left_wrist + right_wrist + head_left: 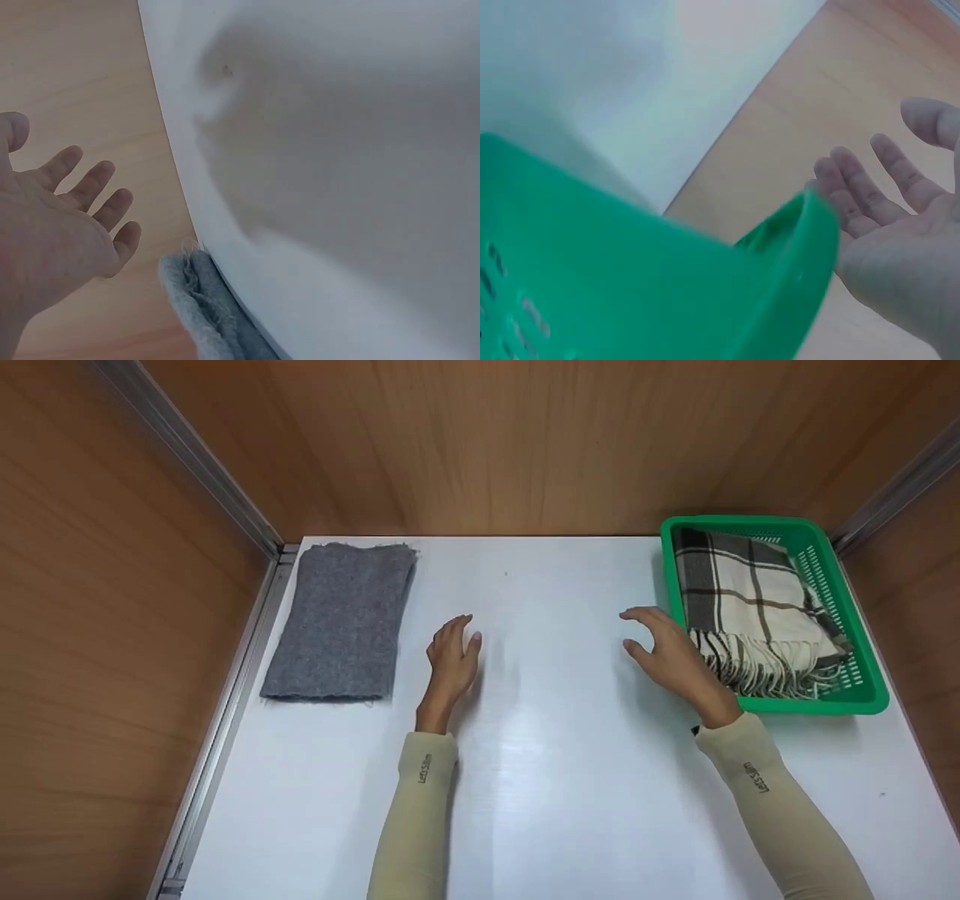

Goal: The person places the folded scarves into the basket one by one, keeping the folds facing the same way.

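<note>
My left hand hovers over the white table with its fingers loosely bent and nothing in them. To its left lies a folded grey cloth with frayed edges; its fuzzy folded edge also shows in the left wrist view. My right hand is held beside the left wall of a green plastic basket, thumb and fingers apart, holding nothing. Inside the basket is a folded plaid scarf in white, black and brown, its fringe towards the front. In the right wrist view, the basket's wall stands near that hand.
Behind the white table rises a wood-grain panel. More wood-grain panels stand at both sides, with metal rails along their edges. The basket sits at the back right, close to the right panel.
</note>
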{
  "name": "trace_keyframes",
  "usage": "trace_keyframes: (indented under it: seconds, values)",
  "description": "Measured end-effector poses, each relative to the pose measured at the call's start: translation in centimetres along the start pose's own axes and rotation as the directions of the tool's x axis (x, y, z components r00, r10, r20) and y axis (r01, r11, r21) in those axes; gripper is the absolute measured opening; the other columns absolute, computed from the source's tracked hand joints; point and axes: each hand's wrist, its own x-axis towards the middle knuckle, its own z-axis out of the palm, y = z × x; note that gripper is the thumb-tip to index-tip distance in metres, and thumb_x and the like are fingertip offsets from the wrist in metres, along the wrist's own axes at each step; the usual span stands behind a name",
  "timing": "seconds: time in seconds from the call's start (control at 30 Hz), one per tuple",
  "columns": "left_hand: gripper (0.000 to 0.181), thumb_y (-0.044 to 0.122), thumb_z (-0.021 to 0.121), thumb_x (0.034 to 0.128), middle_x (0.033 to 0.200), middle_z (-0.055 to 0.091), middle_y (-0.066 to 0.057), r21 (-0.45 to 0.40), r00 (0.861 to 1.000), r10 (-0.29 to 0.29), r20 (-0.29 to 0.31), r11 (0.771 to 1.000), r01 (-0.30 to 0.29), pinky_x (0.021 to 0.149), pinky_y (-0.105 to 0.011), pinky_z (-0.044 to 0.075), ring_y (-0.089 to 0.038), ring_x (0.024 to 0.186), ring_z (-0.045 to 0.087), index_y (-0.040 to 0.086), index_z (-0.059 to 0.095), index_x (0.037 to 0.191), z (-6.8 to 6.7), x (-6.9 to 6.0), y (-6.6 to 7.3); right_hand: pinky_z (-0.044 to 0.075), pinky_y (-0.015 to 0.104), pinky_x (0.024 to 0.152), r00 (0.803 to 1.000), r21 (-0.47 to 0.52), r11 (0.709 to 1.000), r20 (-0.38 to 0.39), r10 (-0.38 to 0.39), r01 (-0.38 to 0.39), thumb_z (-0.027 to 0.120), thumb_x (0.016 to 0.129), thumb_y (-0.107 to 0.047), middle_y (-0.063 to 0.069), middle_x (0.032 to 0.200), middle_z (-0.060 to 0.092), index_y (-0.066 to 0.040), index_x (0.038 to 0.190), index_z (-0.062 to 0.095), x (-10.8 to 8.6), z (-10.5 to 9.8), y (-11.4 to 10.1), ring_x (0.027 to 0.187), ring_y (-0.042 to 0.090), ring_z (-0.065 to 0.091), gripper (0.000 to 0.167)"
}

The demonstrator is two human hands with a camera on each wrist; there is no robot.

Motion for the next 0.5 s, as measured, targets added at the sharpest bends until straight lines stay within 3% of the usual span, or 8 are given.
trace_keyframes:
  seconds: [0.5]
  values:
    - [0.049, 0.026, 0.047, 0.1121, 0.161, 0.044, -0.019, -0.003, 0.997, -0.065, -0.044, 0.998, 0.065, 0.123, -0.058, 0.016, -0.039, 0.152, 0.032, 0.002, 0.048, 0.155, -1.7, -0.5, -2.0, 0.041, 0.057, 0.116, 0.999, 0.052, 0.999, 0.047, 0.001, -0.003, 0.068, 0.101, -0.001, 0.021, 0.147, 0.056, 0.001, 0.142, 0.060, 0.8, 4.1, -1.3, 0.142, 0.039, 0.050, 0.042]
